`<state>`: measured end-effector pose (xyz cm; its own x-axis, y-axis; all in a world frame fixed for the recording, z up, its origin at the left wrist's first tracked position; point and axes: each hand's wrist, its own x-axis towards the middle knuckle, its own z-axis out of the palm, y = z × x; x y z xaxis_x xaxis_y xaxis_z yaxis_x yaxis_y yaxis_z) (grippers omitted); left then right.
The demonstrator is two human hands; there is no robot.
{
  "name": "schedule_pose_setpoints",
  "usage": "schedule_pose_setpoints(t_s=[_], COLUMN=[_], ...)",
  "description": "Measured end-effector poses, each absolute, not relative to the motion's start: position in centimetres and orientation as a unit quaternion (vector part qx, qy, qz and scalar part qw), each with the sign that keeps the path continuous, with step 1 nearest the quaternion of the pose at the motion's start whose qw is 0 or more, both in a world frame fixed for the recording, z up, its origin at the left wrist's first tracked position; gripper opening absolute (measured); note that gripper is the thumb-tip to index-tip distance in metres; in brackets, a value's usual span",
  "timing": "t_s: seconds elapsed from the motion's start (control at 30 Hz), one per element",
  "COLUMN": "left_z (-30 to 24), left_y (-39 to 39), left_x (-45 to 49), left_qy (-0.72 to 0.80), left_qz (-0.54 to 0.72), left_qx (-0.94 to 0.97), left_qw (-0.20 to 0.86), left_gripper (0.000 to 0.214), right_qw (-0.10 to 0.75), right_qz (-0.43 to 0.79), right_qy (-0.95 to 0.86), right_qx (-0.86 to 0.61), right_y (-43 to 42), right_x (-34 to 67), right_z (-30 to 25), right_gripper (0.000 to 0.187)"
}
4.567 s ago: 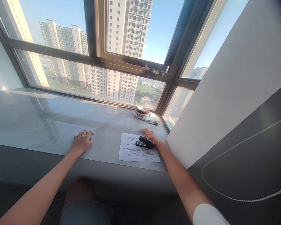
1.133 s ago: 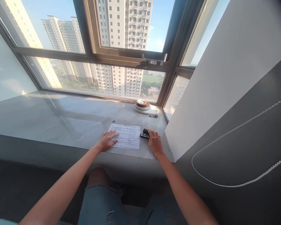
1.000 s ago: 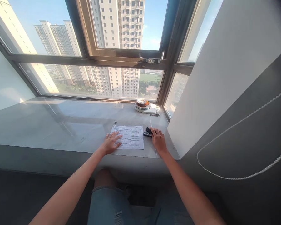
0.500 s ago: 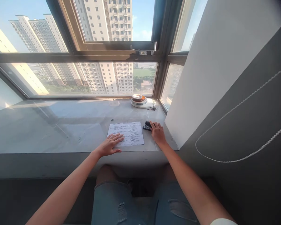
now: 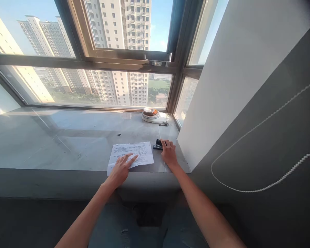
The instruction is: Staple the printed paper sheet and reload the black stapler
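Observation:
A printed sheet of paper [image 5: 134,153] lies on the grey stone window ledge [image 5: 67,141], its near corner reaching the ledge's front edge. My left hand [image 5: 122,168] rests flat on the paper's near side, fingers stretched out. To the right of the paper lies a black stapler [image 5: 158,144]. My right hand [image 5: 168,153] lies over the stapler's near end, fingers curled on it.
A stack of plates [image 5: 153,115] stands at the back right corner by the window, with a small dark object [image 5: 164,124] in front of it. A tiny dark bit [image 5: 119,134] lies on the ledge. A white wall [image 5: 222,86] closes the right side.
My left hand has slid the paper toward the ledge's front edge and turned it slightly. My right hand stays on the stapler. The camera has shifted a little.

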<state>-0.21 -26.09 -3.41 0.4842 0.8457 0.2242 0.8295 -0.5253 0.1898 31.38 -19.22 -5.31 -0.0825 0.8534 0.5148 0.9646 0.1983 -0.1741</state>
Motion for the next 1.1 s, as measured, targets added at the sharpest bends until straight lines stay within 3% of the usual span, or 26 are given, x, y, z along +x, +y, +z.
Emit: schedule_pose_setpoints(t_s=[0.33,0.53,0.77,1.1], left_z=[-5.2,-4.3,-4.3,-4.5], left_y=[-25.2,-24.5,-24.3,-24.6], left_x=[2.6,1.8,2.1,2.7], left_qy=[0.508,0.427,0.412,0.440], left_qz=[0.145,0.119,0.113,0.129], left_qx=[0.849,0.894,0.902,0.887], left_qw=[0.022,0.063,0.065,0.055], left_gripper=[0.084,0.087,0.054,0.055], right_qw=[0.284,0.298,0.263,0.233], right_qz=[-0.092,-0.060,-0.095,-0.127], right_qy=[-0.719,-0.772,-0.796,-0.800], right_qx=[-0.628,-0.559,-0.536,-0.539], right_y=[-19.4,-19.7,-20.0,-20.1], right_x=[31.3,31.5,31.5,31.5], right_z=[-4.8,-4.4,-4.6,-4.9], right_gripper=[0.060,0.050,0.072,0.071])
